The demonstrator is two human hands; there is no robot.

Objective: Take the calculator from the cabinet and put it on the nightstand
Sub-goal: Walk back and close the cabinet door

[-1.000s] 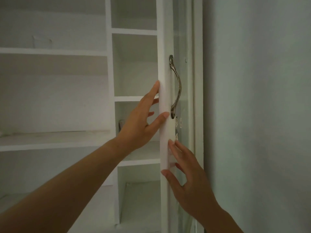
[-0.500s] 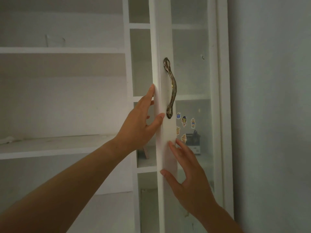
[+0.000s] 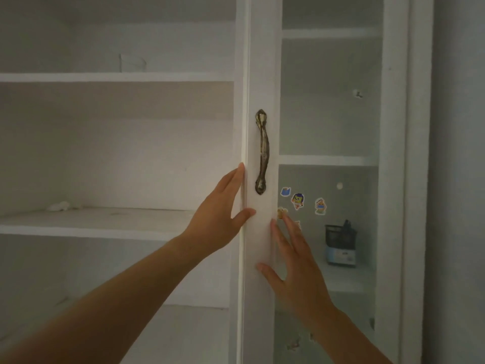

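Note:
A white cabinet door with a glass pane and a bronze handle stands almost flush with the cabinet front. Behind the glass, on the right-hand shelf, sits a small light-blue and white device that looks like the calculator, with a dark mesh pen holder behind it. My left hand grips the door's left edge below the handle, thumb on the front face. My right hand lies flat on the door's frame and glass, fingers spread, holding nothing.
Cartoon stickers dot the glass near my right fingertips. Wide open shelves fill the left, with a small white crumpled scrap on one. A grey wall bounds the cabinet on the right.
The door has swung from edge-on toward me to nearly flat against the cabinet. Both hands stayed on it, and the view shifted left, so the shelf behind the glass now shows.

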